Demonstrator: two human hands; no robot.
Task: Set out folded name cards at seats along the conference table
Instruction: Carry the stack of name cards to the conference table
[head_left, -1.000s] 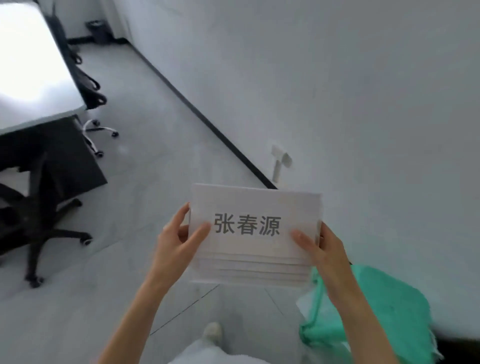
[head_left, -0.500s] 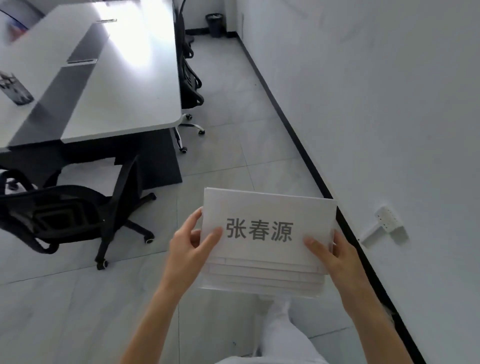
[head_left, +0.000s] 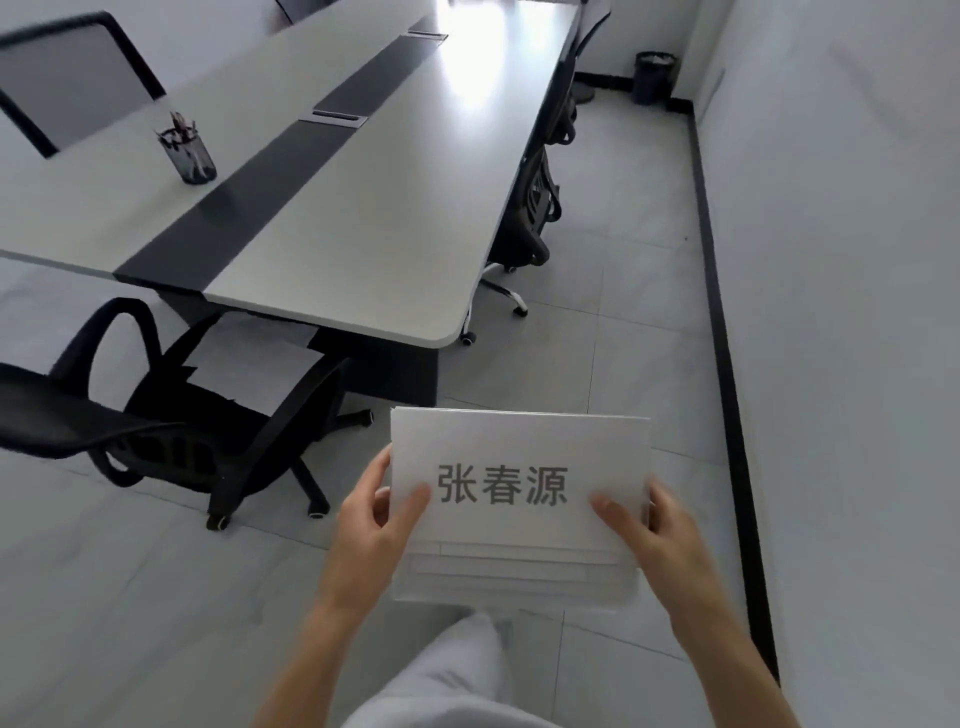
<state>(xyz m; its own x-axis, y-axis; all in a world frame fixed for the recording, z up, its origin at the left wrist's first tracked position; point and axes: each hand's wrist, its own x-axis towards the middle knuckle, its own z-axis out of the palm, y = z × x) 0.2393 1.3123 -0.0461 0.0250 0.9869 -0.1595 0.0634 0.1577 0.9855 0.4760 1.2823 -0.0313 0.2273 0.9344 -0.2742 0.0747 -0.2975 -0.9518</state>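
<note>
Overhead, from the head camera, a person stands on grey floor tiles near a long table.

Name cards: a stack of white folded name cards (head_left: 519, 509) at 6 o'clock, held in the air above the floor, apart from the table. The top card shows three printed grey characters; edges of further cards peek out below it.

Left hand: the left hand (head_left: 371, 525) grasps the stack's left edge, thumb on the card face, fingers behind.

Right hand: the right hand (head_left: 657, 535) grasps the right edge the same way.

Table: the conference table (head_left: 363, 208), pale grey with a dark centre strip, runs from 9 o'clock to 12 o'clock.

Pen cup: a dark pen cup (head_left: 189, 153) stands on the table at 10 o'clock.

Chairs: a black office chair (head_left: 171, 415) sits at 8 o'clock by the table's near end; another chair (head_left: 535, 208) is tucked in along the table's right side at 1 o'clock.

Bin: a black waste bin (head_left: 653, 78) stands in the far corner at 1 o'clock.
</note>
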